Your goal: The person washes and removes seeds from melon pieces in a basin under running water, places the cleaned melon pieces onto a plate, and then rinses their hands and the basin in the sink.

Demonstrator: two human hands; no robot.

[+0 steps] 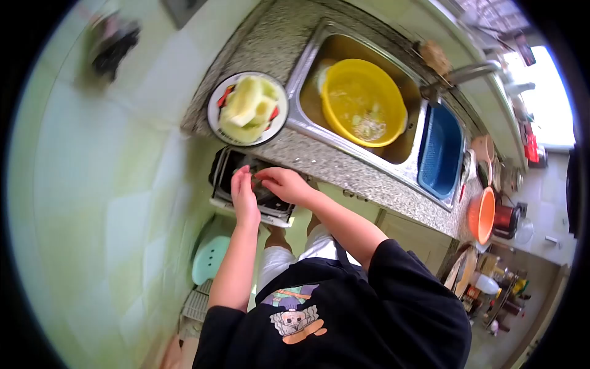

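Observation:
My left hand (244,195) and my right hand (284,184) meet above an open container with a dark interior and a pale rim (278,219), below the counter edge. The left hand's fingers are pressed together and point away from me. Bent in toward it, the right hand's fingers are pinched close to the left fingertips. Whatever lies between them is too small or hidden to name. Beyond the hands, a plate (217,127) on the counter carries peeled, pale green pieces of fruit or vegetable (246,106).
A yellow basin (393,98) with water and pale bits stands in the steel sink (298,114), under the faucet (470,72). Right of it are a blue basket (441,154) and an orange bowl (481,215). A mint-green stool (209,258) stands lower left, beside the tiled wall.

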